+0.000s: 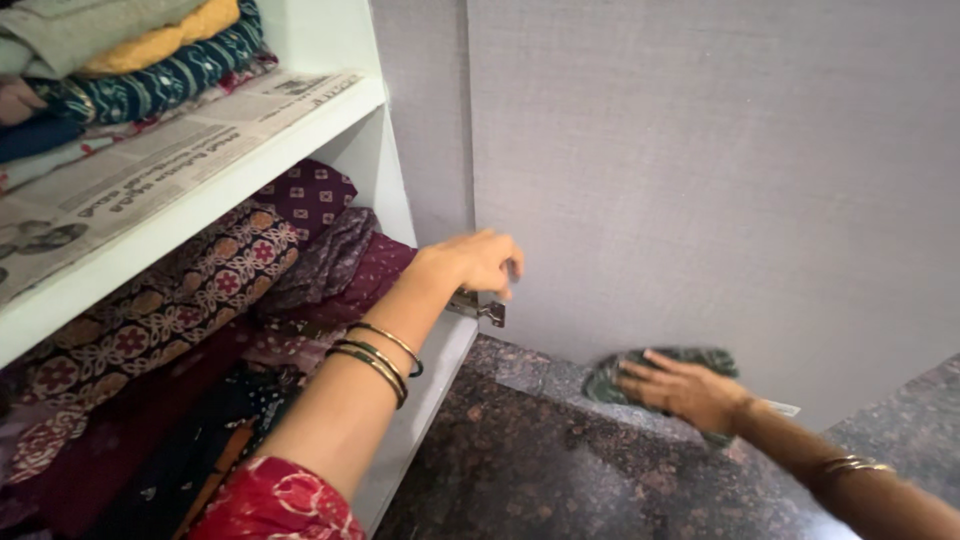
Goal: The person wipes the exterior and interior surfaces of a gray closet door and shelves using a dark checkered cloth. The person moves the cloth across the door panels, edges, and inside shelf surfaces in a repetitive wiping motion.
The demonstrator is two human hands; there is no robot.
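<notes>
My left hand reaches past the white shelf to the edge of a grey cupboard door, fingers curled over it just above a metal hinge. Bangles circle that wrist. My right hand, also with a bangle, presses flat on a dark green cloth against the bottom of the door, near the dark speckled stone floor.
A white cupboard shelf lined with newspaper carries folded clothes on top. Below it lie stacks of patterned maroon and brown fabrics. A red patterned sleeve shows at the bottom edge.
</notes>
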